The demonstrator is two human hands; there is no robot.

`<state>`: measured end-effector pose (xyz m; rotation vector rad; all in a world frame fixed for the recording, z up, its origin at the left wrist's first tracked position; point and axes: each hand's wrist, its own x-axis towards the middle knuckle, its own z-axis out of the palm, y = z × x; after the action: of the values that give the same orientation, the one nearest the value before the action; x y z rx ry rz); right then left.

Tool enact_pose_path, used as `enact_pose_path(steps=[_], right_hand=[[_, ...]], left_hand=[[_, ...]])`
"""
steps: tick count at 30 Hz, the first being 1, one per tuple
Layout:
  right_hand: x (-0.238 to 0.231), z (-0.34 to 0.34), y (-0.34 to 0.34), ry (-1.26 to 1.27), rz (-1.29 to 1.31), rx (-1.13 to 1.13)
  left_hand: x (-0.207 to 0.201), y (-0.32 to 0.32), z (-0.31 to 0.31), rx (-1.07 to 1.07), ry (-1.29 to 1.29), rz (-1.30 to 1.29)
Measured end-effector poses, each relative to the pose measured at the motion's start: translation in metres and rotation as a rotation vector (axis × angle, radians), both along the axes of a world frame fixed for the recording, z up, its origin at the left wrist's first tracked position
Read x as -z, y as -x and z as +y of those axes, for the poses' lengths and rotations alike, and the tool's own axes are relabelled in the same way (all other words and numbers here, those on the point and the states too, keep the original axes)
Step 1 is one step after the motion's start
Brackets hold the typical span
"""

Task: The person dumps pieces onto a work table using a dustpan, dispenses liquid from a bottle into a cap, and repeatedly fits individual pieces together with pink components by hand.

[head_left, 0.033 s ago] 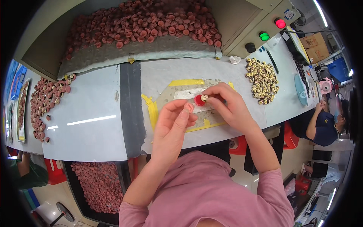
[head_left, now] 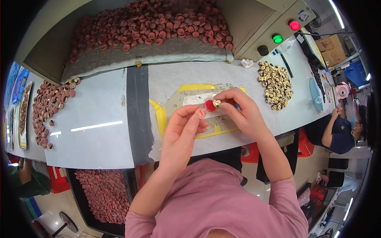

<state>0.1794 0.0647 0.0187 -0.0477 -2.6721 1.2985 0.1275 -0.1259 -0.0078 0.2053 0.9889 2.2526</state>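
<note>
Head view: left fingers pinch a rounded pink piece.

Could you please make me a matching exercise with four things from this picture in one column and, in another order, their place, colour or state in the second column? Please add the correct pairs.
Things
1. Left hand
2. Right hand
3. Small round dish
4. Bin

Place, colour or state
A. Red, seen between the hands
B. Pinching a cream-coloured piece
C. Black, below the edge of the table
D. Pinching a pink piece

Right pairs: 1-D, 2-B, 3-A, 4-C
</note>
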Motion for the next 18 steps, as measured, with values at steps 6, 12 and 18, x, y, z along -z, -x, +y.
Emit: enact_pose_path(steps=[6, 12, 18], right_hand=[[-0.002, -0.013, -0.011, 0.451, 0.074, -0.010], [-0.011, -0.024, -0.012, 0.133, 0.117, -0.055], [-0.003, -0.038, -0.019, -0.154, 0.387, 0.010]], left_hand=[[-0.003, 0.000, 0.002, 0.092, 0.122, 0.043], [0.000, -0.003, 0.006, 0.092, 0.078, 0.090], [-0.002, -0.016, 0.010, -0.066, 0.165, 0.268]])
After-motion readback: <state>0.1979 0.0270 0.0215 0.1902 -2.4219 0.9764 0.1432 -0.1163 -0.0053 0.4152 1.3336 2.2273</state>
